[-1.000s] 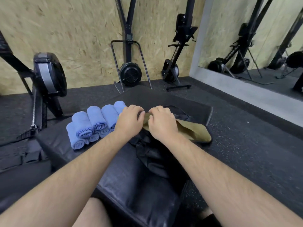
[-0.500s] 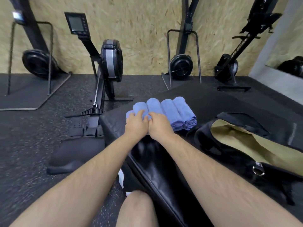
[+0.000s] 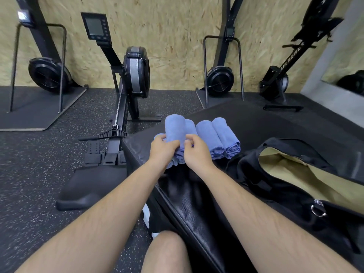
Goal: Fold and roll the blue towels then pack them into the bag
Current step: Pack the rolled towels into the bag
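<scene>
Several rolled blue towels lie in a stack on the black padded box [image 3: 256, 123]. One rolled towel [image 3: 174, 129] is tipped up above the others. My left hand [image 3: 162, 151] grips its near end from the left, and my right hand [image 3: 197, 152] pinches it from the right. Two more rolls [image 3: 218, 137] lie side by side to the right. The black bag [image 3: 279, 174] lies open at right, showing its tan lining [image 3: 291, 170].
A rowing machine [image 3: 130, 79] stands on the floor just left of the box, its foot rest [image 3: 104, 157] close by. More rowers stand upright against the wooden wall. My knee [image 3: 167, 251] is at the bottom edge.
My hands left the bag's opening and went to the towel stack at left. They took hold of one roll and lifted its far end up.
</scene>
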